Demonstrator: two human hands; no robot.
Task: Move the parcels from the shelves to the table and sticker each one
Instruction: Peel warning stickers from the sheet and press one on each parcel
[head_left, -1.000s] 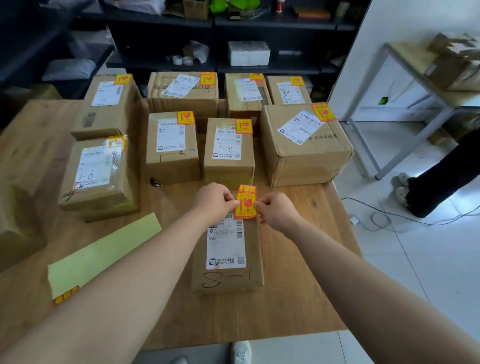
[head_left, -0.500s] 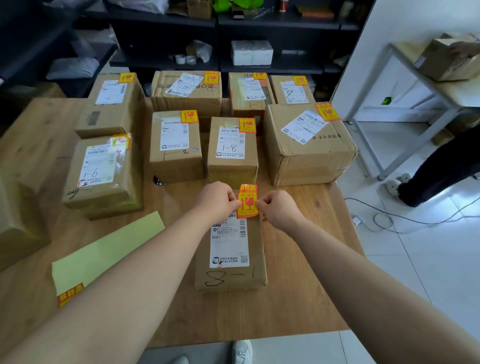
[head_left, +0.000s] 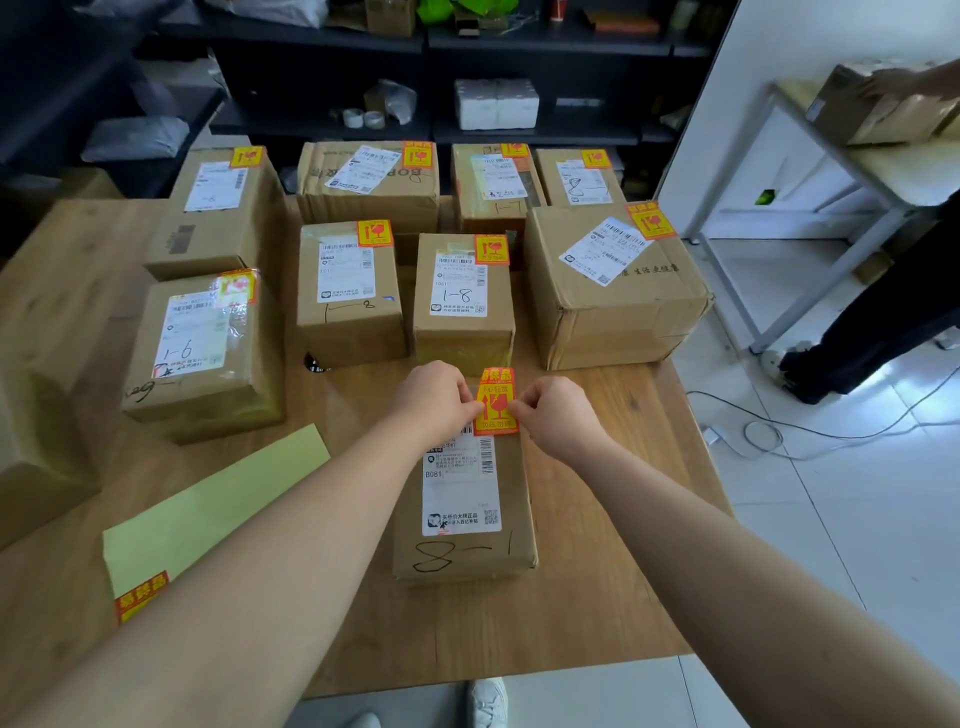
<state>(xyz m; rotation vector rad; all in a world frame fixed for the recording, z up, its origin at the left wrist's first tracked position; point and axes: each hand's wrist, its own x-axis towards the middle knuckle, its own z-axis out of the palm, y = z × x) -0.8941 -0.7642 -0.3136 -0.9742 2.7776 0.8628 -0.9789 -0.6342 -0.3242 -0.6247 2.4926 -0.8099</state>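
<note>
Left hand (head_left: 434, 400) and right hand (head_left: 553, 415) each pinch the sticker (head_left: 497, 402) over the parcel (head_left: 465, 512); uneven pressing risks wrinkles or a crooked stick.

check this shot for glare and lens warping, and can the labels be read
Head view: clear tape on the 1-6 parcel throws glare that washes out its top corner; the same view's wide lens bows the table edges and stretches both forearms; the held sticker, pinched by the left hand and right hand, is sharp, though small label print is unreadable.
</note>
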